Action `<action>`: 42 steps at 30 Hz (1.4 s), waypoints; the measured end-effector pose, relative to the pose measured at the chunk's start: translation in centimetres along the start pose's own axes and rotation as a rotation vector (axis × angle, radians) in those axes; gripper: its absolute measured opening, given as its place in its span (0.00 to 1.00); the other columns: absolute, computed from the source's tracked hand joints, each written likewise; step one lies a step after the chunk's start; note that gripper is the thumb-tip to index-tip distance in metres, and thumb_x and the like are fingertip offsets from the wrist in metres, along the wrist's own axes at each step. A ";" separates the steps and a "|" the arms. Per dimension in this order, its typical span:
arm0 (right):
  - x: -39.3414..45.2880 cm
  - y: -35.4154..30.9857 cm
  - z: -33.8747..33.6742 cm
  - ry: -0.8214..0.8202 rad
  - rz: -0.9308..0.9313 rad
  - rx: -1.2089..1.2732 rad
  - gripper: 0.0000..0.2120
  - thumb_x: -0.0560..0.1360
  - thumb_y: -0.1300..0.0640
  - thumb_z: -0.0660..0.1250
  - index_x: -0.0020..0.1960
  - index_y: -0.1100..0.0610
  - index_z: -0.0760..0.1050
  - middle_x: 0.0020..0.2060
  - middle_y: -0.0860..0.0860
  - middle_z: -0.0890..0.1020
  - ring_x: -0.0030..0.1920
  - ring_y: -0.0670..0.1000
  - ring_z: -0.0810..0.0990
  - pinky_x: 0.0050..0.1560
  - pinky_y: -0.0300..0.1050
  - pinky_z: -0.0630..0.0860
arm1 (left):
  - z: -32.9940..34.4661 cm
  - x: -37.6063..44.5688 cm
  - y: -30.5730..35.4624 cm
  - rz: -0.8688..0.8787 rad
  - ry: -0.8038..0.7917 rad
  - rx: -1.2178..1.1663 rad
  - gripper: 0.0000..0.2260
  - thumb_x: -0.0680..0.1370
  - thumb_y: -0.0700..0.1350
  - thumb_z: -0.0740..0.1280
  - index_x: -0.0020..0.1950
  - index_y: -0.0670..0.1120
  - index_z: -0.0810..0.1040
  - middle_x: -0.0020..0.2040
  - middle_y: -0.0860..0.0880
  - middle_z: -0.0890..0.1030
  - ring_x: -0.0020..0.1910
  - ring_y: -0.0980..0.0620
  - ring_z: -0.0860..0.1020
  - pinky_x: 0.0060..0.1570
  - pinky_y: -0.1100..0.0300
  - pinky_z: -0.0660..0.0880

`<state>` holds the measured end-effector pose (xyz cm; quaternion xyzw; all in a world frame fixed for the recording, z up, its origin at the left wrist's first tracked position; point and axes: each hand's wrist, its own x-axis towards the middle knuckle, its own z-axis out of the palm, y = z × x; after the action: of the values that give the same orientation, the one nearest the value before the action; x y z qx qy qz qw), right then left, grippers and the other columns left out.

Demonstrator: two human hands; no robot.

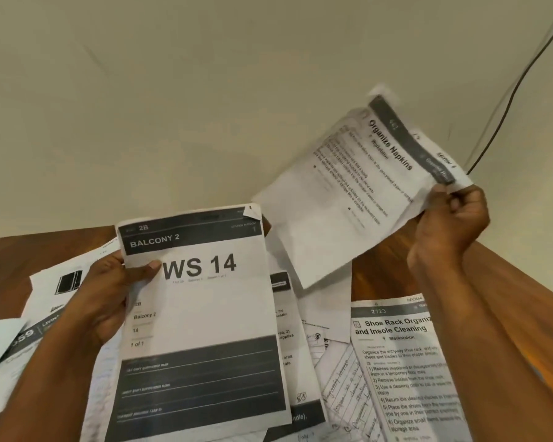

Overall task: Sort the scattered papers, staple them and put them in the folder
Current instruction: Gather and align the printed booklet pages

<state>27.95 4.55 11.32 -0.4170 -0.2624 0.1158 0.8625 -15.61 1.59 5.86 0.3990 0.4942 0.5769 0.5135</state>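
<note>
Printing on the sheet (201,314) in the left hand (103,301) read "BALCONY 2", "WS 14", "2B" and "1 of 1"; thumb across its left edge, fingers curled behind. The right hand (450,231), raised, pinched the corner of a tilted sheet (358,186) headed "Organize Napkins", "Workstation". More papers lay scattered and overlapping on the wooden table (4,253), one (406,371) at the right titled "Shoe Rack Organiz… and Insole Cleaning", numbered 2723. A black cable (521,81) ran down the wall.

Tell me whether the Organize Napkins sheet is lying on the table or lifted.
Lifted: the right hand pinches the Organize Napkins sheet by its corner, tilted above the table.
</note>
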 end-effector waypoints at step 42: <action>-0.1 -2.1 -2.6 -1.122 0.324 -1.286 0.09 0.73 0.55 0.79 0.50 0.55 0.82 0.38 0.53 0.87 0.36 0.49 0.84 0.33 0.42 0.78 | 1.5 -0.6 -0.3 -0.135 -0.074 0.042 0.18 0.71 0.36 0.71 0.61 0.44 0.83 0.54 0.38 0.88 0.42 0.37 0.88 0.37 0.41 0.86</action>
<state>29.29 1.47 11.56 -0.7372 -0.6007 0.2549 0.1755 -14.04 1.23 5.89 0.3966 0.5127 0.5153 0.5607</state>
